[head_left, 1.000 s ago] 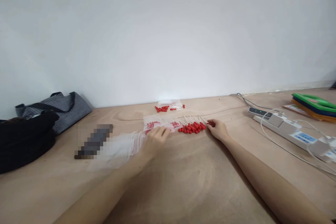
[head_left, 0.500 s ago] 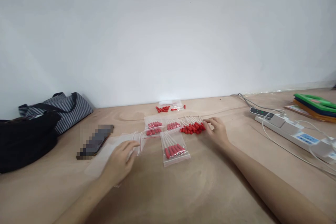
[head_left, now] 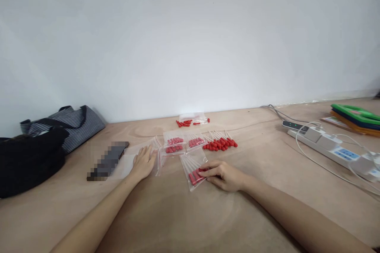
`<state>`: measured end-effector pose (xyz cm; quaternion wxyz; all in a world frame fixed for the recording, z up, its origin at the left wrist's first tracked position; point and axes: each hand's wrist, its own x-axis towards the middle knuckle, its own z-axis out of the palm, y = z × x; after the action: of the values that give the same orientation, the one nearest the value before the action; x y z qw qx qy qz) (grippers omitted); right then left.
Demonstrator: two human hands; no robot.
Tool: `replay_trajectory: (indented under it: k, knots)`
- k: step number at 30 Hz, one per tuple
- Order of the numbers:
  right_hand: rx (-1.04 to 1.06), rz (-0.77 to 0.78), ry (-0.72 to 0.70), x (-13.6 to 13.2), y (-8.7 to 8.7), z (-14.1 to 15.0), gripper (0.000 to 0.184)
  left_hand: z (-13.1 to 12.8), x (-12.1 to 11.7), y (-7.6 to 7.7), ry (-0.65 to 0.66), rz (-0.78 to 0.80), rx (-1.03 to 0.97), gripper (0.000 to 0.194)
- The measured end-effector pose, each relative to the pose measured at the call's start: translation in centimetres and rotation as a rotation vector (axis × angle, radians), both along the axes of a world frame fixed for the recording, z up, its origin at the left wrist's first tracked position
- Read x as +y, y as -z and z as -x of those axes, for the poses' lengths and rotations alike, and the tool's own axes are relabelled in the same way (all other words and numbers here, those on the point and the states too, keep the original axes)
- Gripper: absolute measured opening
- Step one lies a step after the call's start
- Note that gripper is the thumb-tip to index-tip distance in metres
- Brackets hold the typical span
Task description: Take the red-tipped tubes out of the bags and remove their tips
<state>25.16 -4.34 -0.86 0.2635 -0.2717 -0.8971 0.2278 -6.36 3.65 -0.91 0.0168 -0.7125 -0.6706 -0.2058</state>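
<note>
Touching bag [head_left: 190, 168] of red-tipped sticks, front-left of loose pile [head_left: 221, 143], with half-curled fingers of right hand [head_left: 225, 176]; can't tell if gripping. Laying straight-fingered left hand [head_left: 143, 163] over clear bags [head_left: 126, 164], farther left. Beside pile: more filled bags [head_left: 174, 145].

On the table [head_left: 166, 221], the nearest filled bag [head_left: 192, 170] sits mid-dial, the right hand [head_left: 227, 176] at its three-o'clock edge. Around it I see the second bag [head_left: 174, 148] at eleven, third bag [head_left: 195, 142] at twelve, loose sticks [head_left: 219, 143] at one — and, toward nine, the left hand [head_left: 144, 162] over flat bags [head_left: 126, 162], the phone [head_left: 108, 162] beyond.
</note>
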Motion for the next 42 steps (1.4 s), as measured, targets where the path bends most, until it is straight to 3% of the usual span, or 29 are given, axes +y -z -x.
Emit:
replay_trajectory:
  k: [2, 4, 6, 8, 11, 15, 17, 20, 24, 30, 42]
  knots:
    - [0.040, 0.058, -0.062, 0.1, -0.3, -0.7, 0.034, -1.4, -0.1, -0.8, 0.008, -0.082, -0.015, 0.049]
    - [0.062, 0.098, -0.116, 0.2, -0.4, -1.2, 0.035, -3.0, -1.3, -1.6, 0.115, -0.145, -0.029, 0.042]
    - [0.076, 0.100, -0.129, 0.3, -0.3, -1.4, 0.037, -4.7, -3.4, -2.1, 0.501, -0.157, -0.059, 0.034]
    - [0.088, 0.058, -0.063, 0.5, 0.0, -1.3, 0.036, -6.3, -5.6, -2.3, 0.796, -0.070, -0.045, 0.032]
    - [0.111, -0.020, 0.195, 0.8, 0.5, -0.9, 0.030, -7.8, -7.9, -2.3, 0.971, 0.093, -0.017, 0.043]
    - [0.117, 0.009, 0.587, 0.9, 0.5, -0.7, 0.014, -7.7, -8.4, -2.3, 0.939, 0.169, -0.020, 0.040]
    - [0.044, 0.061, 0.650, 0.6, 0.1, -0.8, 0.025, -7.3, -8.1, -2.2, 0.899, 0.184, -0.031, 0.039]
    - [-0.066, 0.138, 0.585, -0.4, -0.4, -0.3, 0.035, -7.0, -7.7, -2.2, 0.874, 0.198, -0.069, 0.038]
    - [-0.070, 0.255, 0.532, -1.3, -0.5, 1.2, 0.022, -8.1, -7.5, -2.6, 0.855, 0.193, -0.114, 0.029]
    - [0.010, 0.500, 0.644, -1.4, -0.3, 2.5, 0.021, -10.5, -6.9, -2.5, 0.828, 0.074, -0.157, 0.028]
    - [0.068, 0.618, 0.693, -1.3, -0.3, 2.7, 0.040, -11.4, -5.8, -1.1, 1.019, -0.273, 0.019, 0.028]
